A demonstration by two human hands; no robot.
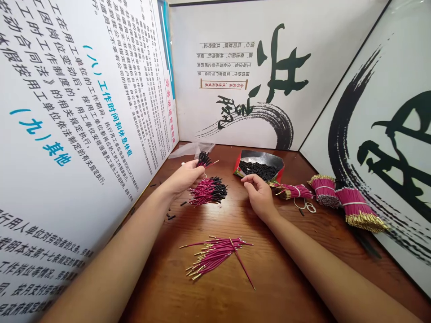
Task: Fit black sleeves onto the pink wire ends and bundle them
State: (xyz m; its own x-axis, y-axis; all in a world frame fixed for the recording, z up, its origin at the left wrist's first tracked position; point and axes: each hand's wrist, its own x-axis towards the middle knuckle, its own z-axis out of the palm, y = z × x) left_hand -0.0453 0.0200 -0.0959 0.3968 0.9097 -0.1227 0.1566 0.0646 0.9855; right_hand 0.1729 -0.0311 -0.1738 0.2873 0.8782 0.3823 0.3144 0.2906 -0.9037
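Observation:
My left hand (184, 178) is closed round a small bunch of magenta wires (204, 159) with black sleeves on their upper ends; one wire sticks out to the right. Just below it, a thick pile of magenta wires (208, 190) with black-sleeved ends lies on the table. My right hand (260, 197) is pinched, thumb against forefinger, in front of an open box (276, 160) of short black sleeves (257, 170). Whatever sits between those fingertips is too small to make out. Nearer me lies a loose heap of magenta wires (215, 255) with bare metal ends, one lying crosswise.
Several banded wire bundles (358, 206) stand along the right panel, beside a smaller bundle (298, 191) and loose white bands (309, 207). A clear plastic bag (188, 149) lies at the back. Loose black sleeves (171, 217) are scattered at left. Printed panels (235, 27) enclose the wooden table (161, 287).

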